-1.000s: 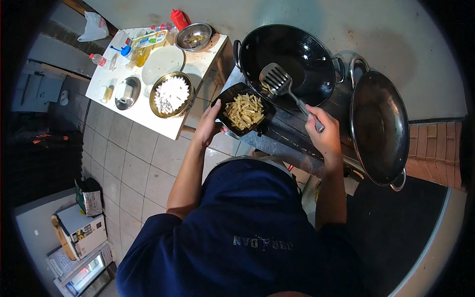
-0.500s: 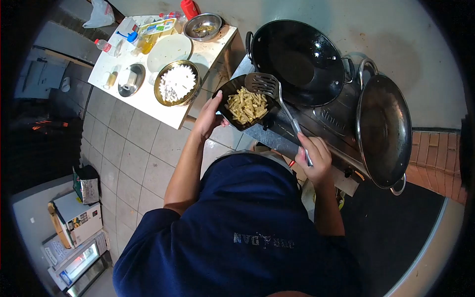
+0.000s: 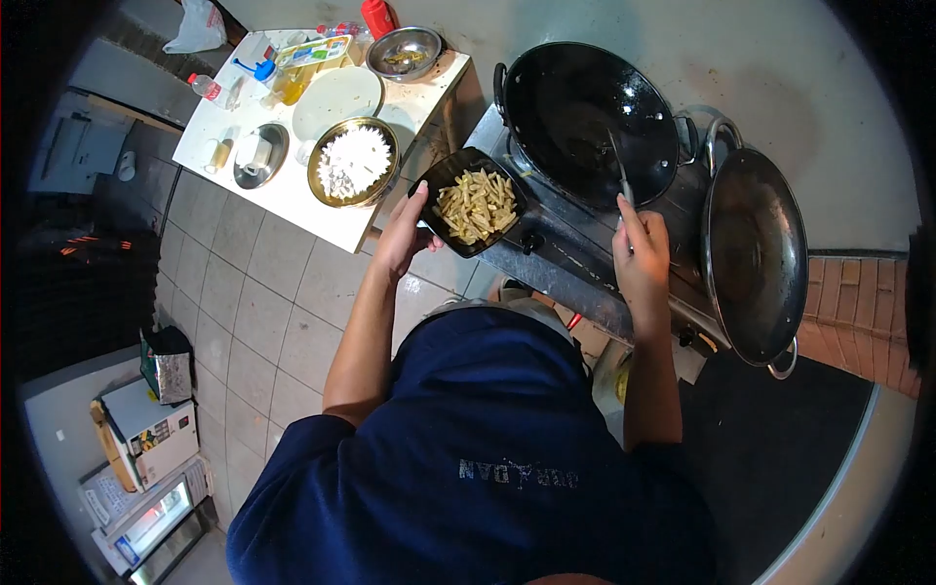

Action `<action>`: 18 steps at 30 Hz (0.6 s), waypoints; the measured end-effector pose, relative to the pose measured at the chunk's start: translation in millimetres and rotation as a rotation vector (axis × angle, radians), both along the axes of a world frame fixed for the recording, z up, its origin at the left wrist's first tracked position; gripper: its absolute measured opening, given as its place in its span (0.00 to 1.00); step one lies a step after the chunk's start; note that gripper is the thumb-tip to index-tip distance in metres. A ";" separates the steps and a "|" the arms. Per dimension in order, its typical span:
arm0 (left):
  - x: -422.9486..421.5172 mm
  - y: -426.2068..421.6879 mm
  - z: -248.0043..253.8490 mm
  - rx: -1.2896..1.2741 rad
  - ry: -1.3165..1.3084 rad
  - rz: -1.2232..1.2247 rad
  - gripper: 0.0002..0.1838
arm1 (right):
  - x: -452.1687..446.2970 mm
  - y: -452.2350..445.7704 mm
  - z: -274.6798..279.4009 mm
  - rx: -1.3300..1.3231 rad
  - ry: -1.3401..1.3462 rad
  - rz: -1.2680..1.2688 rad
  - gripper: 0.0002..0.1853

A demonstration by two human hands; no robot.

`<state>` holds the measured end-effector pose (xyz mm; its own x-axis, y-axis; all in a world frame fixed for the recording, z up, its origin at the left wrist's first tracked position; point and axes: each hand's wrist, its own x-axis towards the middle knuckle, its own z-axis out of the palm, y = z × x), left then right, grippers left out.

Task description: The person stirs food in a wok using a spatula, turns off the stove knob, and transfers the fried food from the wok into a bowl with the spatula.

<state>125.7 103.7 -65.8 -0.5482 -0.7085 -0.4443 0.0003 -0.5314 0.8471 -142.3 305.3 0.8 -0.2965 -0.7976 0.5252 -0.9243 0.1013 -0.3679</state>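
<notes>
My left hand (image 3: 408, 234) grips the near-left rim of a black square bowl (image 3: 454, 167), which holds a heap of cut, yellowish-green pieces that look like beans (image 3: 476, 207). In my right hand (image 3: 642, 249) is the handle of a slotted spatula (image 3: 622, 168). Its head is down inside the black wok (image 3: 575, 97) on the stove and is hard to make out against the dark metal. The bowl is held in the air just left of the wok, over the stove's front edge.
A second wok (image 3: 759, 253) leans at the stove's (image 3: 556, 263) right. On the white table (image 3: 322, 226) at left stand a gold-rimmed bowl of white chopped food (image 3: 353, 164), a pale plate (image 3: 336, 102), a metal bowl (image 3: 405, 54) and bottles. A tiled floor (image 3: 302, 312) lies below.
The spatula has moved from above the bowl of beans to the right, into the wok. My right hand has risen toward the wok; the bowl has shifted slightly left.
</notes>
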 end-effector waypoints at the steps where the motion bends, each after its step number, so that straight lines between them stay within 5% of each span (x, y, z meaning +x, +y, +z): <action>1: 2.4 1.1 3.7 -0.014 0.003 0.003 0.30 | -0.6 -2.5 -0.4 0.043 -0.004 0.004 0.23; 12: 28.5 23.0 8.8 0.027 -0.028 0.316 0.28 | 18.2 -7.0 20.0 0.373 -0.136 -0.077 0.33; 14: 35.1 29.8 11.3 0.009 0.007 0.428 0.29 | 27.3 -9.6 31.6 0.199 0.180 -0.175 0.36; 18: 67.7 28.3 2.4 -0.001 0.030 0.579 0.29 | 37.4 -11.2 19.4 -0.240 0.061 0.077 0.22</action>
<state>193.5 132.1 -63.4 -0.0833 -0.8973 -0.4335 0.3150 -0.4364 0.8428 -105.0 294.0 20.2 -0.2020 -0.6668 0.7174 -0.9471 -0.0535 -0.3165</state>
